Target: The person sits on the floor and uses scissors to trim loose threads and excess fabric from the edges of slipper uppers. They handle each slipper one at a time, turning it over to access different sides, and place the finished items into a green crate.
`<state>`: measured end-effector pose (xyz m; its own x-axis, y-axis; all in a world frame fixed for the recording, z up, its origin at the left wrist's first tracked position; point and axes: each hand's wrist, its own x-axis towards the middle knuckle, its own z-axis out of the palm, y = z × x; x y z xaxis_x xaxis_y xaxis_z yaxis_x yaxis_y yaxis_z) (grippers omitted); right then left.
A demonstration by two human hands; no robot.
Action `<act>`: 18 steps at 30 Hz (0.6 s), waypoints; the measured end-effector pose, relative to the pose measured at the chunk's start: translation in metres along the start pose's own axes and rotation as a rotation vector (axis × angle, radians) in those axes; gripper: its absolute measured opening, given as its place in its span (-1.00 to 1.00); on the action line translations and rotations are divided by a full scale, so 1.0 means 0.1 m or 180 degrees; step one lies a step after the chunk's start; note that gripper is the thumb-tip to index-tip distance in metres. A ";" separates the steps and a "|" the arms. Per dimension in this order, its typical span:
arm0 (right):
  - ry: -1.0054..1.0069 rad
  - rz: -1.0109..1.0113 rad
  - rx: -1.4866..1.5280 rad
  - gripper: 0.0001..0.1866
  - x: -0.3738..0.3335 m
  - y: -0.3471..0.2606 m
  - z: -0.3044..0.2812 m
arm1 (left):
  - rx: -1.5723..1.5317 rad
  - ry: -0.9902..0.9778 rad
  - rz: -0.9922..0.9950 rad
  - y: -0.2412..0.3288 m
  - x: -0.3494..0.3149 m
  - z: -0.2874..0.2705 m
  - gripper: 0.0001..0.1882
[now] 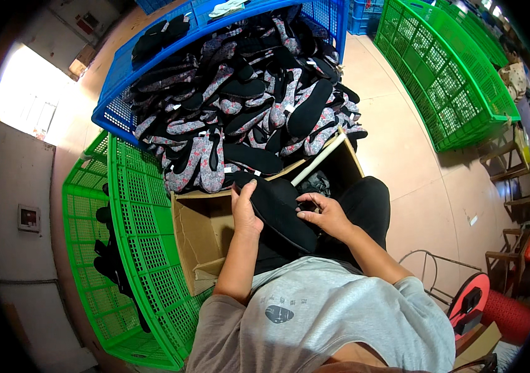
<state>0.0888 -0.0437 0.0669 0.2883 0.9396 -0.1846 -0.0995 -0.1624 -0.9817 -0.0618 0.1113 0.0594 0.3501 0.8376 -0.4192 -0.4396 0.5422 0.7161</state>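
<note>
A black-soled slipper point(280, 211) lies sole-up across my lap, over an open cardboard box point(200, 233). My left hand point(244, 211) grips its left edge near the toe end. My right hand point(324, 214) holds its right side with fingers curled on the sole. Just beyond the box, a blue plastic crate point(116, 93) is heaped with several grey-and-pink patterned slippers point(246, 99), many of them showing black soles.
A green mesh crate point(131, 248) stands at my left, with a few dark items behind it. More green crates point(445, 74) stand at the back right. Wooden stools point(513, 180) and a red round object point(470, 301) are at the right, on a tan floor.
</note>
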 end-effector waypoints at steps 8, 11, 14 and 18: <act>-0.0126 -0.0307 -0.0722 -0.82 0.16 0.17 0.10 | 0.0077 -0.0200 -0.0149 -0.11 -0.10 0.10 -0.52; 0.0315 -0.0200 0.0009 -0.91 0.17 0.24 0.14 | 0.0183 -0.0139 -0.0027 -0.11 -0.10 0.12 -0.52; 0.0764 0.0239 0.0707 -0.91 0.16 0.29 0.07 | 0.0093 -0.0204 -0.0110 -0.05 -0.09 0.08 -0.53; 0.1297 0.0340 0.1005 -0.85 0.16 0.45 -0.12 | 0.0003 -0.0063 -0.0203 -0.04 -0.01 0.01 -0.52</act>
<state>0.1004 -0.0396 0.0191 0.6015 0.7192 -0.3479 -0.4127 -0.0931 -0.9061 -0.0596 0.1088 0.0576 0.3937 0.8000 -0.4528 -0.4150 0.5943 0.6889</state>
